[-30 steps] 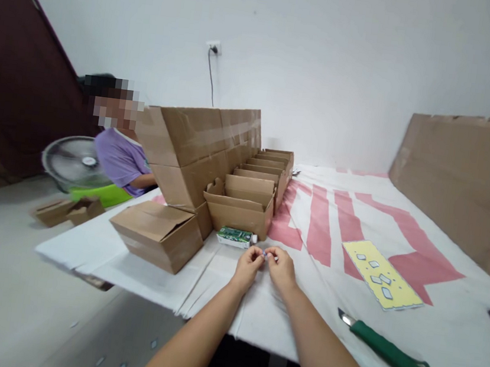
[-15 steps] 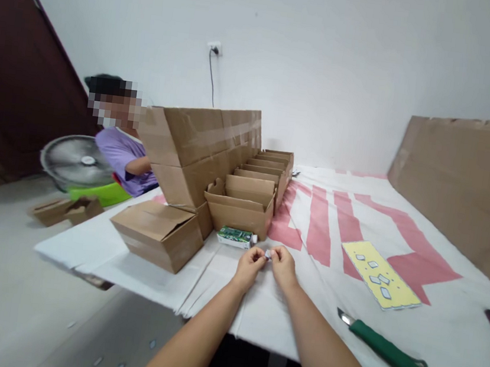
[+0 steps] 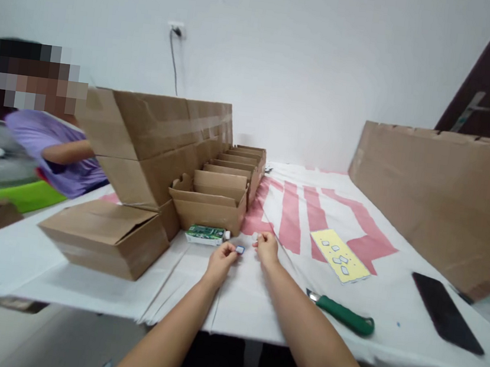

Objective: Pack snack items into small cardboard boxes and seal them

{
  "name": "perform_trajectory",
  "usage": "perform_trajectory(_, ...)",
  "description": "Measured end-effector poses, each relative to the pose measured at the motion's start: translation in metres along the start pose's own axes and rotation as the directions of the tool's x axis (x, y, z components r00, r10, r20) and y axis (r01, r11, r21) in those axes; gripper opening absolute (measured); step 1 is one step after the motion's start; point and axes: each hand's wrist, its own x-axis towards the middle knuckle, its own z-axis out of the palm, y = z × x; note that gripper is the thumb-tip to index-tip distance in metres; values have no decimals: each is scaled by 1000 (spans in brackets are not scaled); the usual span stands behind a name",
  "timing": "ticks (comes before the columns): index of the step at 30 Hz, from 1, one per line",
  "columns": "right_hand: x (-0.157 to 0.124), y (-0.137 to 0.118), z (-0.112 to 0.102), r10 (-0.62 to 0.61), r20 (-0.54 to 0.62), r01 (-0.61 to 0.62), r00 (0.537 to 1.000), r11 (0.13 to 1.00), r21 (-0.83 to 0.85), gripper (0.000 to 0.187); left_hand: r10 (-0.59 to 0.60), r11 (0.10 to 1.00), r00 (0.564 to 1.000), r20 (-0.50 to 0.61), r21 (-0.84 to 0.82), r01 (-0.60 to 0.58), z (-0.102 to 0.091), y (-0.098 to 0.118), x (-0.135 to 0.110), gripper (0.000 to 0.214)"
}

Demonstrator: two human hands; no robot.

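My left hand (image 3: 221, 260) is closed in a pinch on a small pale blue sticker (image 3: 240, 249) held just above the white table cover (image 3: 257, 304). My right hand (image 3: 266, 246) is a little to the right, fingers pinched together on a tiny white scrap that I cannot make out. Both hands hover in front of an open cardboard box (image 3: 209, 205). A small green and white packet (image 3: 205, 234) lies just left of my left hand.
A row of open boxes (image 3: 238, 162) runs back to the wall, with a closed box (image 3: 104, 235) at left. A yellow sticker sheet (image 3: 340, 255), a green-handled knife (image 3: 340, 313) and a black phone (image 3: 446, 312) lie at right. Tall cardboard (image 3: 441, 189) leans on the right. A person in purple (image 3: 53, 148) sits at left.
My hands have come apart, the left one keeping the blue sticker. The view has swung to the right, bringing the phone into sight.
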Motion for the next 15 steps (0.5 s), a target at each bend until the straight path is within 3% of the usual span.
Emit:
perform_trajectory(3,27,-3,-41,-50,-24,46,998,987,-153,14,3,1000,1000,1,8,-3,0,0,0,17)
perform_trajectory(6,54,5,-100,-95,-33,78,995,939,-334,12,2,1000,1000,11,24,-2,0,0,0,15)
perform_trajectory(10,81,25,-173,-64,-71,15,995,841,-541,16,1,999,1000,24,46,-2,2,-3,2,14)
perform_trajectory(12,88,35,-196,-37,-95,-30,995,787,-616,20,7,999,999,32,54,-9,3,-4,2,15)
perform_trajectory(15,93,48,-210,-12,-94,-57,995,717,-695,24,17,998,999,39,66,-20,3,-6,3,14)
